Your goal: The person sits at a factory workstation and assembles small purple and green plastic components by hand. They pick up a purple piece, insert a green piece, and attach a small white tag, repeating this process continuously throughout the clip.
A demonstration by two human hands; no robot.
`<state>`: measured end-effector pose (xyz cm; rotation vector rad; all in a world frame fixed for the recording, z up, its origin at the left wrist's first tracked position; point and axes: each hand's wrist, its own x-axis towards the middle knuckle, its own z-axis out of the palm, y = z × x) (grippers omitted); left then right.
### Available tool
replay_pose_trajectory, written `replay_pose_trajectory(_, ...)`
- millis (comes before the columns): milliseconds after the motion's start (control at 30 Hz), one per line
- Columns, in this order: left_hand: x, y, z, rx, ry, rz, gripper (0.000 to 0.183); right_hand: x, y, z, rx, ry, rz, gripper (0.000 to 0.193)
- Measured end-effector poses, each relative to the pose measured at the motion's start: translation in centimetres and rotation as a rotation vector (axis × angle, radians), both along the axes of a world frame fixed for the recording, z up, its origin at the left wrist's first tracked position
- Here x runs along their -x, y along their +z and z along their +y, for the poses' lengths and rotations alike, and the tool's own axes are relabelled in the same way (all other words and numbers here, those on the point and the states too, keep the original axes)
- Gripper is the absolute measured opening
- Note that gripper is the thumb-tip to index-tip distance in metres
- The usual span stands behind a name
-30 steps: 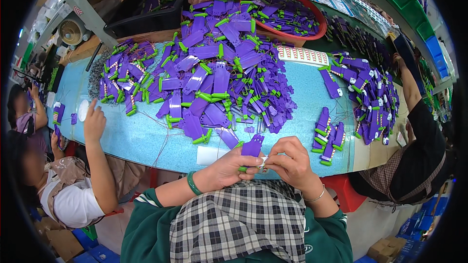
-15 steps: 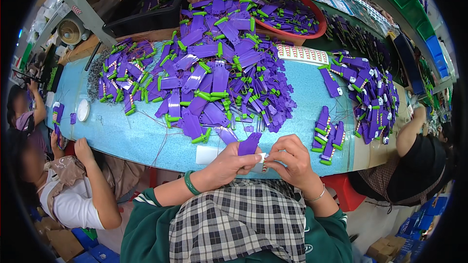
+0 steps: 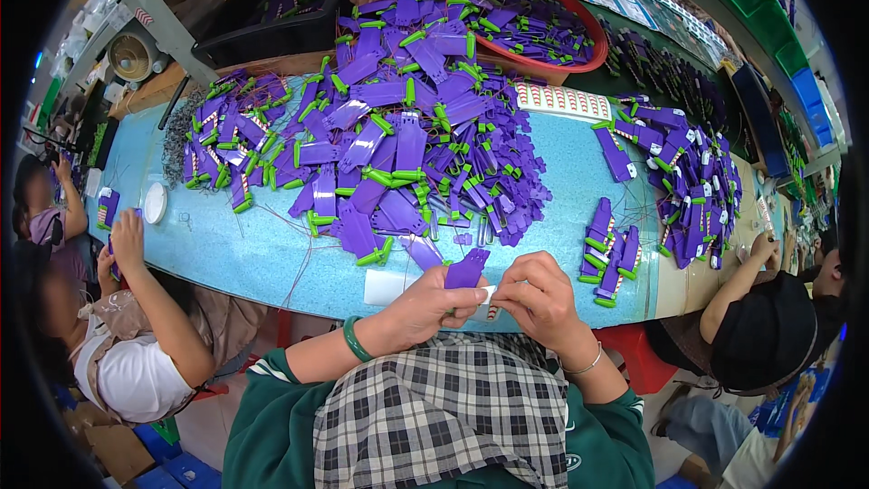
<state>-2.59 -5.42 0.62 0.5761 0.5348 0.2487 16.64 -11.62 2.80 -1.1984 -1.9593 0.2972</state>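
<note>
Gripping the purple piece (image 3: 466,272) near the table (image 3: 272,258) edge with your left hand (image 3: 434,297), you pinch a small white strip (image 3: 490,292) in your right hand (image 3: 540,297) beside it. Judging by the striped group (image 3: 627,258) at right and the mostly bare central pile (image 3: 409,143), this one seems midway, with plenty left. Since a second ago, the piece has tilted rightward, its green end now hidden.

- White rectangular paper sheet (image 3: 563,101), upper right: red curved marks (image 3: 563,103).
- Grey metal post (image 3: 167,34), upper left: red-striped label (image 3: 143,16).
- Green fabric garment (image 3: 606,439), bottom: white oval emblem (image 3: 572,463).
- Wording: none legible.
</note>
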Motion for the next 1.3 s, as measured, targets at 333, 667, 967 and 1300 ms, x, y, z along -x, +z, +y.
replay_pose_trajectory(333,-0.19,0.14,-0.11,0.175,-0.003,-0.006,0.009,0.0,0.48,-0.06,-0.016,0.036,-0.101,0.021)
replay_pose_trajectory(667,-0.28,0.28,-0.2,0.152,0.004,0.01,0.01,-0.44,-0.08,-0.36,-0.025,-0.006,-0.021,0.022)
replay_pose_trajectory(967,-0.22,0.1,-0.25,0.144,0.012,0.026,0.011,-0.34,-0.14,-0.35,0.006,0.008,-0.064,0.022)
replay_pose_trajectory(1300,-0.32,-0.09,-0.31,0.273,-0.022,-0.028,0.016,-0.37,-0.2,-0.44,-0.021,0.028,-0.044,0.022)
